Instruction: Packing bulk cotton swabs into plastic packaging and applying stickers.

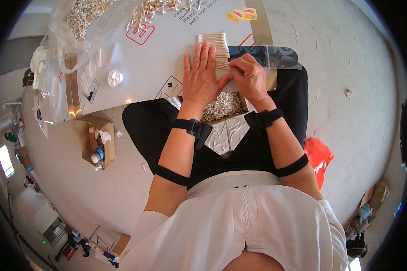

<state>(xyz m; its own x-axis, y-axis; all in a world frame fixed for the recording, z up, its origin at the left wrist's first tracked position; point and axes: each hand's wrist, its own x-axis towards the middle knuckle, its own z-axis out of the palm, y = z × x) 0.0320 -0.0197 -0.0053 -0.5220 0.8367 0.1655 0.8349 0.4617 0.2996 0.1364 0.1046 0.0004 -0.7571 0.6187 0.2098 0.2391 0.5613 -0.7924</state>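
A neat row of cotton swabs lies side by side on the grey board. Flat on the board at the row's left end is my left hand, fingers stretched out and their tips touching the swabs. My right hand is closed in a pinch at the right ends of the lowest swabs; a swab end seems to be between thumb and fingers, partly hidden. Beside that hand lies a clear plastic bag. Below the board's edge, between my legs, a carton holds a heap of loose cotton swabs.
More loose swabs are piled at the far edge, with a plastic bag full of swabs at far left. A small white round container and yellow packets sit on the board. A cardboard box and red bag are on the floor.
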